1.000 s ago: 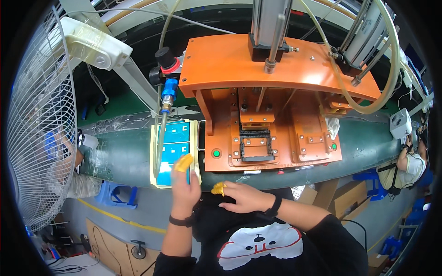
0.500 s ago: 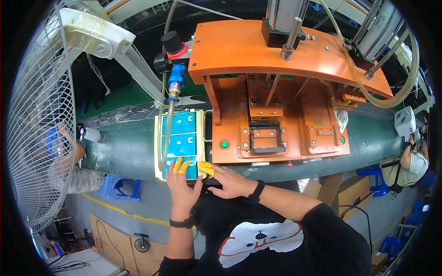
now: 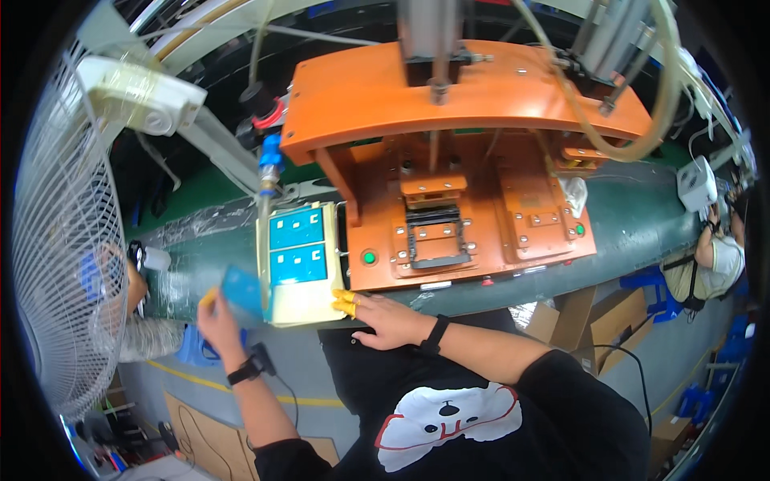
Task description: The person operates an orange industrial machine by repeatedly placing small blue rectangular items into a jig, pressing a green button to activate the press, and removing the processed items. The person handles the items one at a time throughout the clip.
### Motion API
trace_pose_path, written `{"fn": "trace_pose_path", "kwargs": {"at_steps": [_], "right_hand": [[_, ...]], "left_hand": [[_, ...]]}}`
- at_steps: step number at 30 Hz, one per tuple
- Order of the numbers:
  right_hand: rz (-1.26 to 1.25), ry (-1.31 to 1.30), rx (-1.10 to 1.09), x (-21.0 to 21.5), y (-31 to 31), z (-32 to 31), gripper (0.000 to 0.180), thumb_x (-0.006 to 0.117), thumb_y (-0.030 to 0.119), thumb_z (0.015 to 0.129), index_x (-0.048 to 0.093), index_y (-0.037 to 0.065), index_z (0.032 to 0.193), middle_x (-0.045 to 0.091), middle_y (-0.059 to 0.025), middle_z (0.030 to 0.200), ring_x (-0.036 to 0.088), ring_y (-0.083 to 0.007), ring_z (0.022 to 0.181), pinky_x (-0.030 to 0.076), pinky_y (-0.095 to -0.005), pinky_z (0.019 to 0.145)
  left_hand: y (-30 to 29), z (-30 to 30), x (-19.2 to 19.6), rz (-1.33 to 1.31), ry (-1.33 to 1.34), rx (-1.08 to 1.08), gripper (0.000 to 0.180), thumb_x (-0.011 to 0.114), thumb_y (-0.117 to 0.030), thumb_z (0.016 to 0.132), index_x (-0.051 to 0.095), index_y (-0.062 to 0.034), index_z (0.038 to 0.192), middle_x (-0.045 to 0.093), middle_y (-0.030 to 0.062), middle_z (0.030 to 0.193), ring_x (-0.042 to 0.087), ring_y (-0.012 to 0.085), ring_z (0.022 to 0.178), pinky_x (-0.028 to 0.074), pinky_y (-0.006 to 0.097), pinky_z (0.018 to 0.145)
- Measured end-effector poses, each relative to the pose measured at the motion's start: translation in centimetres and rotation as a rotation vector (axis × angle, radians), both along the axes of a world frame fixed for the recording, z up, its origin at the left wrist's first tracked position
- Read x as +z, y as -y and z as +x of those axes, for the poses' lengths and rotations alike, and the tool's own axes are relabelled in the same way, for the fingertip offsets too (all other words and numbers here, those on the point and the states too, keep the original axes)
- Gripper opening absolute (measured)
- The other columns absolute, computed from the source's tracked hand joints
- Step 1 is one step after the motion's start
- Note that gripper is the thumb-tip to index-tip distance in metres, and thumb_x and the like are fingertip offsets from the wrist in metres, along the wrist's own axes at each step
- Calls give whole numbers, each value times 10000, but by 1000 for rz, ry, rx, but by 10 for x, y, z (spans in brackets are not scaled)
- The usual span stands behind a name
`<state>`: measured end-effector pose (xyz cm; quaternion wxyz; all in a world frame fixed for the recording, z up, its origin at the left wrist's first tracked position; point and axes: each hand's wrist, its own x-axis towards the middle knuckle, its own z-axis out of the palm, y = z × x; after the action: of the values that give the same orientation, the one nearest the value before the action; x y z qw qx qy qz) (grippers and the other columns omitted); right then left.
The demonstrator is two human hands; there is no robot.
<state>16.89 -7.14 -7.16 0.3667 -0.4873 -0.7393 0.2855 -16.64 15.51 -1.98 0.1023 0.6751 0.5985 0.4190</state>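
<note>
My left hand (image 3: 216,322), with yellow finger cots, pinches a translucent blue film piece (image 3: 244,292) by its edge, out to the left of the stack. Motion blurs the film. On the belt lies a stack of pale yellow backing sheets (image 3: 303,306), with two blue film pieces (image 3: 297,228) with small cutouts still stuck on its upper part. The fingertips of my right hand (image 3: 391,321), in yellow cots too, press on the right edge of the backing sheet, fingers stretched out.
An orange press machine (image 3: 473,104) stands on the green belt (image 3: 634,232) right of the sheets. Its black frame fixture (image 3: 439,238) sits at the middle. A clear hose (image 3: 265,240) hangs over the sheets' left edge. A caged fan (image 3: 68,240) is at the left.
My left hand has peeled the nearest blue film off the backing sheet and moved left with it. My right hand stays at the sheet's edge. The whole view has shifted somewhat.
</note>
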Motion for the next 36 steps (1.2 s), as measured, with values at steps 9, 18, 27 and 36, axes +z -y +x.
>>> {"fn": "trace_pose_path", "kwargs": {"at_steps": [9, 18, 27, 36], "right_hand": [[345, -77, -5, 73, 32, 31, 229, 770, 212, 927, 672, 19, 1000, 671, -140, 1117, 654, -335, 943, 533, -437, 828], [425, 457, -683, 181, 75, 123, 307, 859, 170, 751, 776, 82, 1033, 679, -95, 1142, 635, -321, 1052, 481, -447, 891], [650, 389, -544, 201, 80, 158, 255, 854, 100, 780, 780, 66, 1023, 683, -77, 951, 670, -278, 896, 513, -432, 791], [445, -1133, -933, 158, 251, 229, 226, 653, 216, 1087, 704, 1, 1133, 741, -110, 1009, 687, -176, 845, 563, -300, 764]], "left_hand": [[93, -39, 56, -224, 396, -162, 382, 654, -61, 1069, 569, 42, 1427, 728, 146, 1217, 682, 140, 1041, 537, 264, 878], [188, 45, 82, -524, 681, -814, 512, 684, 34, 960, 532, 48, 1448, 774, 228, 1091, 762, 236, 972, 588, 327, 922], [142, 243, 108, -23, 140, -1114, 265, 759, -29, 918, 733, -14, 1182, 758, 190, 1244, 719, 354, 1165, 551, 412, 1013], [89, 335, 137, -116, -196, -1184, 363, 721, -166, 967, 687, 26, 1274, 690, 274, 1255, 647, 475, 1179, 533, 473, 1017]]}}
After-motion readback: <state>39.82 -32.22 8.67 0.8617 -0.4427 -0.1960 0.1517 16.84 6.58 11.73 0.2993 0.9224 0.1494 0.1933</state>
